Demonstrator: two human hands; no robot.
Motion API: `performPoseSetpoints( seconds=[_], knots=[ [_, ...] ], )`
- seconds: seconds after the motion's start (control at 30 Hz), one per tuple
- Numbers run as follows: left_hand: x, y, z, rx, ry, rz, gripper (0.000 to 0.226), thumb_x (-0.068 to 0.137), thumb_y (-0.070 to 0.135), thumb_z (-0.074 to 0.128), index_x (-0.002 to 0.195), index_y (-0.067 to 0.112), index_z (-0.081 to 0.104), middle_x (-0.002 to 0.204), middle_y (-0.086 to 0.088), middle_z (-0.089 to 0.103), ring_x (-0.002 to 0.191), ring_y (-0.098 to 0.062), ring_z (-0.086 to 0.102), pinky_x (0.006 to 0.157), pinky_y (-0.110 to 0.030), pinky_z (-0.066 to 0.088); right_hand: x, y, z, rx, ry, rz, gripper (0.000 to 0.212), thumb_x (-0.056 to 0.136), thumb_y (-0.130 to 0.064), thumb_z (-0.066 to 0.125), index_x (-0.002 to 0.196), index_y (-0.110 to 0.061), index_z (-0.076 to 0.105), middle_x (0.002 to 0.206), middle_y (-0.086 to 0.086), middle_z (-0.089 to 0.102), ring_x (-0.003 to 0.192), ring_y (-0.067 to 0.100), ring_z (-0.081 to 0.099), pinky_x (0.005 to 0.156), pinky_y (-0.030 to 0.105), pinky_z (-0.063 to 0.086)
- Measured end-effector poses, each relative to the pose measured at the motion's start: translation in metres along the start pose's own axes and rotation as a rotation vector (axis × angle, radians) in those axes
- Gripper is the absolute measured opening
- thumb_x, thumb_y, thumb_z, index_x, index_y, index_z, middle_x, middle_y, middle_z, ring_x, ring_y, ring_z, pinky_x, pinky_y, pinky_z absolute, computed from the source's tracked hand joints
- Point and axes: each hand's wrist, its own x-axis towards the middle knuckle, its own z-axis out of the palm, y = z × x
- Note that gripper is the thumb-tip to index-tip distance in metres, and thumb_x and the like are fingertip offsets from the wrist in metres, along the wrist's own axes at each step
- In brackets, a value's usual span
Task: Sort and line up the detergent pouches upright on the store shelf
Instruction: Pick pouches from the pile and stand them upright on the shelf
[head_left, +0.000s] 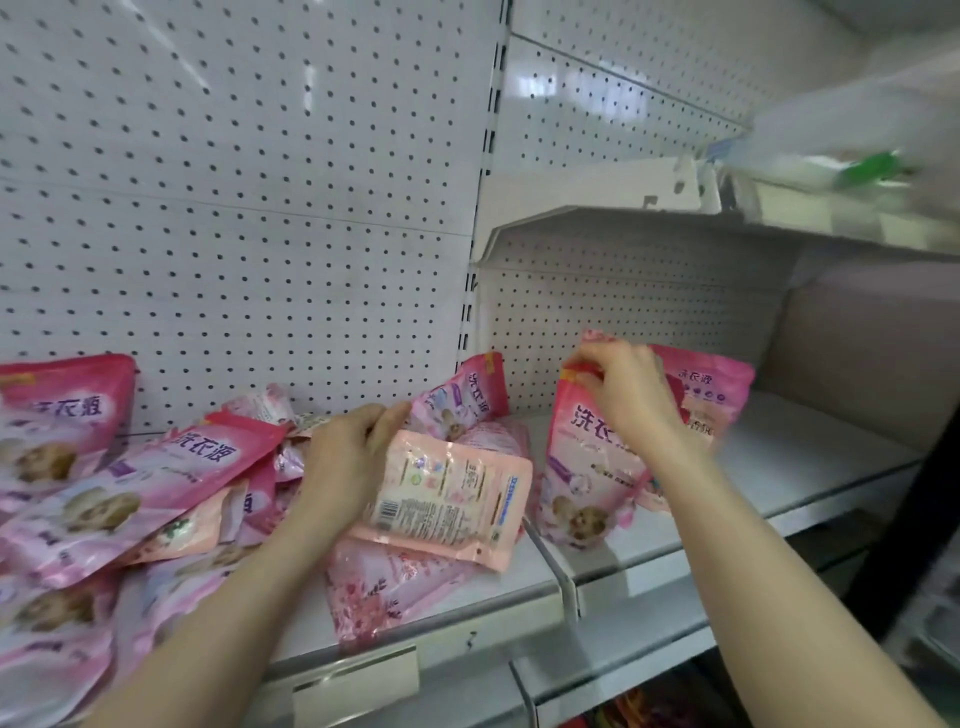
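Observation:
Several pink detergent pouches lie in a loose heap (130, 499) on the left part of the white shelf (467, 587). My left hand (348, 457) grips a pale pink pouch (457, 493) that lies with its printed back and barcode facing up. On the right shelf section an upright pink pouch (587, 462) stands near the front, and my right hand (623, 389) pinches its top edge. A second upright pouch (711, 384) stands just behind it. Another pouch (462, 395) leans against the pegboard behind my left hand.
A white pegboard back wall (234, 208) rises behind the shelf. An upper shelf (675, 228) overhangs the right section, with blurred white and green items (857, 156) on it. A shelf divider edge (561, 577) separates the two sections. Bare shelf surface (805, 452) lies at the right.

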Motion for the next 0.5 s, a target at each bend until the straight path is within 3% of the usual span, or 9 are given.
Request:
performPoseSetpoints(
  seconds=[0.13,0.23,0.37,0.43,0.5],
  knots=[
    [-0.002,0.003,0.01,-0.201,0.037,-0.098,0.052,0.096,0.045,0.048,0.056,0.012,0.05,0.055,-0.018,0.055,0.05,-0.03,0.054,0.051,-0.033,0.039,-0.006,-0.006,0.002,-0.232,0.101,-0.199,0.025,0.088,-0.018,0.071,0.112,-0.021,0.072,0.105,0.004,0.074,0.1,0.027,0.067,0.087,0.04,0.053],
    [-0.006,0.014,0.016,-0.306,0.059,-0.156,0.054,0.096,0.048,0.047,0.056,0.012,0.049,0.053,-0.011,0.051,0.051,-0.025,0.051,0.054,-0.035,0.039,-0.022,-0.012,0.005,-0.268,0.184,-0.314,0.04,0.079,-0.007,0.078,0.117,-0.018,0.07,0.109,0.002,0.073,0.104,0.025,0.064,0.087,0.037,0.052],
    [-0.013,0.032,0.024,-0.367,0.112,-0.195,0.054,0.096,0.046,0.048,0.054,0.012,0.046,0.048,-0.006,0.046,0.048,-0.018,0.045,0.054,-0.038,0.04,-0.049,0.002,0.021,-0.26,0.115,-0.346,0.037,0.074,-0.006,0.075,0.111,-0.011,0.072,0.127,0.01,0.066,0.124,0.032,0.055,0.102,0.046,0.046],
    [-0.018,0.036,0.028,-0.374,0.109,-0.2,0.06,0.095,0.049,0.048,0.061,0.0,0.049,0.056,-0.02,0.052,0.051,-0.024,0.051,0.055,-0.045,0.046,-0.058,0.013,0.021,-0.179,0.153,-0.329,0.034,0.079,-0.011,0.068,0.112,-0.009,0.072,0.133,0.01,0.062,0.135,0.032,0.046,0.109,0.047,0.038],
    [-0.022,0.04,0.033,-0.39,0.135,-0.235,0.06,0.095,0.049,0.047,0.069,-0.005,0.053,0.067,-0.029,0.058,0.058,-0.033,0.059,0.059,-0.045,0.049,-0.067,0.014,0.014,0.113,0.167,-0.227,0.037,0.09,-0.017,0.051,0.122,-0.012,0.068,0.131,0.003,0.063,0.135,0.024,0.044,0.111,0.044,0.038]
  ],
)
